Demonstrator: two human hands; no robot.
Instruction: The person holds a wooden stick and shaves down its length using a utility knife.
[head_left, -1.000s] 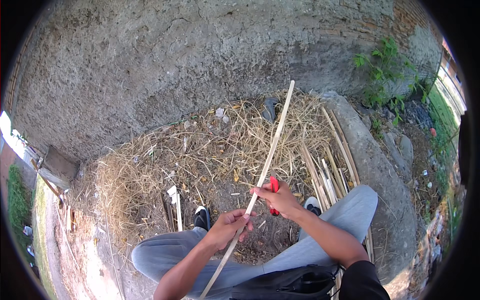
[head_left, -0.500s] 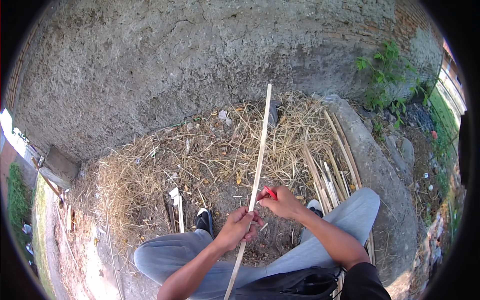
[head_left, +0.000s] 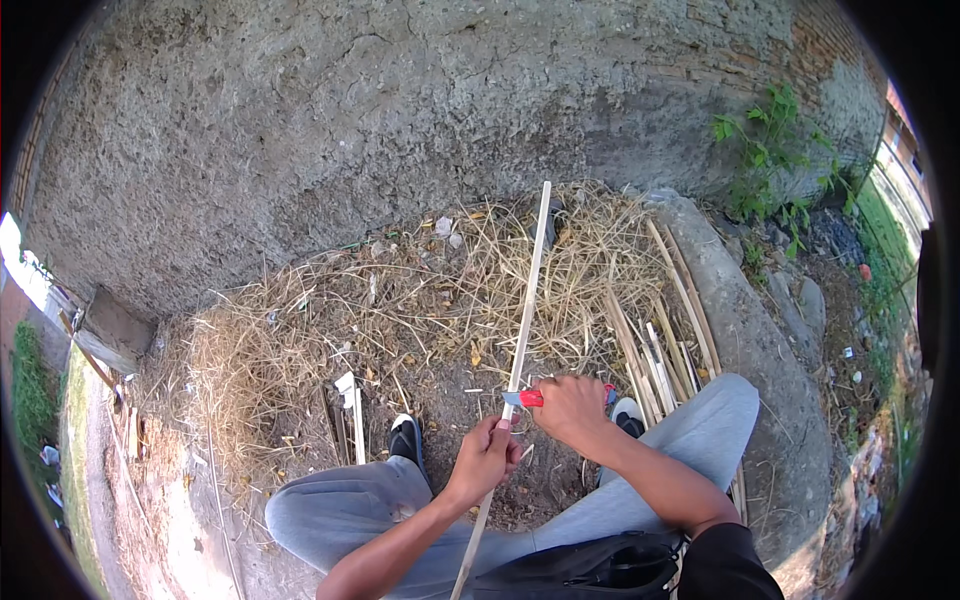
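A long, pale wooden strip (head_left: pixel 532 283) runs from my lap up toward the wall, leaning slightly right at its far end. My left hand (head_left: pixel 484 458) is closed round it, thumb along the top. Just beyond that thumb, the short blade of a red-handled knife (head_left: pixel 530 398) lies across the strip, touching or nearly touching it. My right hand (head_left: pixel 575 410) grips the knife's handle from above, hiding most of it; a bit of red shows past the far side of the fist.
Dry straw (head_left: pixel 590 270) covers the ground before a rough plastered wall (head_left: pixel 400 120). Several wooden strips (head_left: pixel 652 370) lie by my right knee, beside a concrete edge (head_left: pixel 745 320). Two more slats (head_left: pixel 357 425) stand near my left shoe (head_left: pixel 405 438). A green plant (head_left: pixel 770 150) grows at right.
My right hand has turned palm-down, bringing the knife's blade across the strip. The strip's far end has shifted slightly right and nearer. My left hand has closed more tightly round it.
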